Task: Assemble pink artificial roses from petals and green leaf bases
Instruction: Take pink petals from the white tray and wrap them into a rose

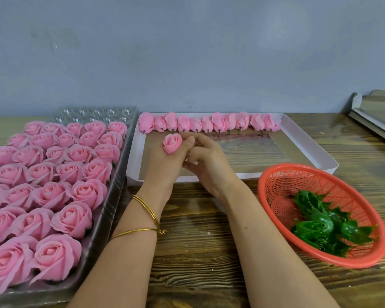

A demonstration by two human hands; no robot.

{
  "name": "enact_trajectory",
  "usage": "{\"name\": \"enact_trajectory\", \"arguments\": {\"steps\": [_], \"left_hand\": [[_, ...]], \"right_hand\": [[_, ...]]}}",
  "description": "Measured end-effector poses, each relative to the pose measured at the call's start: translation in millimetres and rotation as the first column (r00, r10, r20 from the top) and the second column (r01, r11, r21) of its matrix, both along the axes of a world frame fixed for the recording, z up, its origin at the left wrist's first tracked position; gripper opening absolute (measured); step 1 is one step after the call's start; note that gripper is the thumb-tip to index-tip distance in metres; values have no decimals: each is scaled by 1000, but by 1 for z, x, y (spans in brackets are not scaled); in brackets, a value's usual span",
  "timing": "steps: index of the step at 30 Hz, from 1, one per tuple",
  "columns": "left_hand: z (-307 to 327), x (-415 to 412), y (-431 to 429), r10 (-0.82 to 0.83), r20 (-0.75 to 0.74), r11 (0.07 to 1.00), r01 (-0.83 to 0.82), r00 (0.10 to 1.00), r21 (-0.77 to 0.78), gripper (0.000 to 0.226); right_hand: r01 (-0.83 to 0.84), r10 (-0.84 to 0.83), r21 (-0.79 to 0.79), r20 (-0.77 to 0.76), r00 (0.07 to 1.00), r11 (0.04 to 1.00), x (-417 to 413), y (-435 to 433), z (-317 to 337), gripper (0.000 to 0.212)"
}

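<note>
Rose (172,143) pinched in left grip (165,162), bloom tilted up-left, base hidden. Right grip (207,165) curled against left; contents cannot be told. Leaf bases (325,225) in basket (282,187) found rightward, nearer right grip.

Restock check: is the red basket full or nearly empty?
Nearly empty: the red basket holds only a small cluster of green leaf bases; most of its mesh shows bare.

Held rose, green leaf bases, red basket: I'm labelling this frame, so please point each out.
held rose (172,143), head view, centre of its petals.
green leaf bases (323,223), head view, a glossy cup in the pile.
red basket (298,181), head view, inner mesh wall.
</note>
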State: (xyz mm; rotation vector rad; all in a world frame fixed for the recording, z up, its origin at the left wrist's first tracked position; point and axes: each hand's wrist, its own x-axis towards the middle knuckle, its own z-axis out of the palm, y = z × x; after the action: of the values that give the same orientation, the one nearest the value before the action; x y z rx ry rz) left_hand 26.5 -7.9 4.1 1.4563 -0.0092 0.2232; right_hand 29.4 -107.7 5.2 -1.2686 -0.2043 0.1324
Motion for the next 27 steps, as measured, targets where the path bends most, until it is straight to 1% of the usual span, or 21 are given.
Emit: {"name": "enact_trajectory", "arguments": {"steps": [2,5,8,13,15,18,23,27], "left_hand": [[-2,0,-1,20,41,995,-24,999,95,11],[-3,1,-2,-1,84,977,-17,996,212,21],[-4,1,-4,0,120,929,-44,993,366,13],[-7,2,-3,27,110,912,-69,994,404,12],[-8,4,-2,25,93,906,-62,995,418,11],[-9,4,-2,30,71,893,-59,997,447,15],[-10,5,-5,25,103,853,-75,994,516,25],[-12,4,-5,25,93,875,-67,995,480,31]], "right_hand": [[26,-25,13,-17,1000,1000,1,-1,1,45],[44,-46,-51,-27,999,998,2,-1,1,28],[60,-64,-104,-34,997,993,0,2,1,32],[97,-101,-110,-34,994,989,-2,5,3,36],[100,-104,-128,-28,994,987,-2,5,2,41],[95,-100,-148,-28,995,984,-2,5,1,47],[66,-71,-127,-34,997,990,-1,4,0,50],[67,-73,-116,-47,996,991,-1,4,0,53]]}}
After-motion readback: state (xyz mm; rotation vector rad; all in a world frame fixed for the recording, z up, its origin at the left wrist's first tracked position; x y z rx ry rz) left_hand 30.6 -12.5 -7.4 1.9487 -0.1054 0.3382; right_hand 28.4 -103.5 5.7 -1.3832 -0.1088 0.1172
